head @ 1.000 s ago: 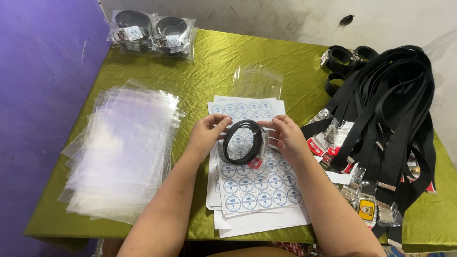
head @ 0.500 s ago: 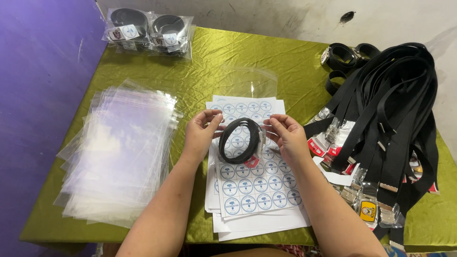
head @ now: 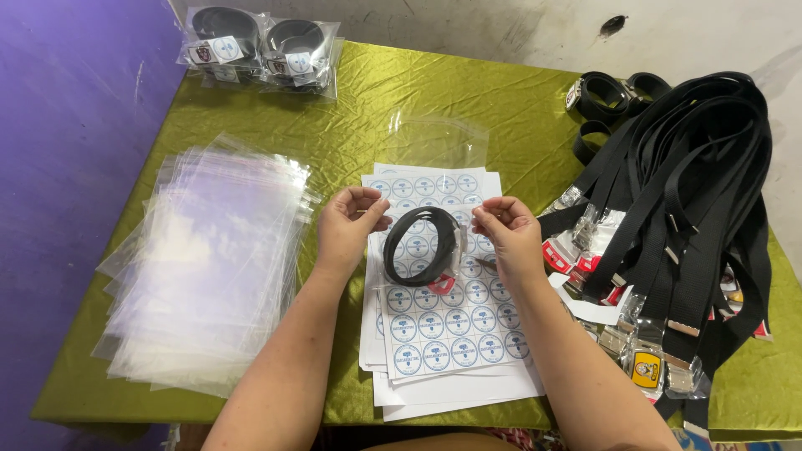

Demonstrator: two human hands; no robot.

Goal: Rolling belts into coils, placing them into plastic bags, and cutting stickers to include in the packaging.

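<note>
Since a moment ago the coiled black belt [head: 422,245] is lifted slightly off the sticker sheets [head: 443,321] near the table's front edge, pinched in its clear bag by left hand [head: 349,224] and right hand [head: 505,230].

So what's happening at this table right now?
A person holds a clear bag with a coiled black belt inside, the left hand and right hand each pinching an upper corner. It hangs just above sheets of round stickers. A stack of empty clear bags lies to the left, a heap of loose black belts to the right, and two bagged belts sit at the far edge of the green table.
</note>
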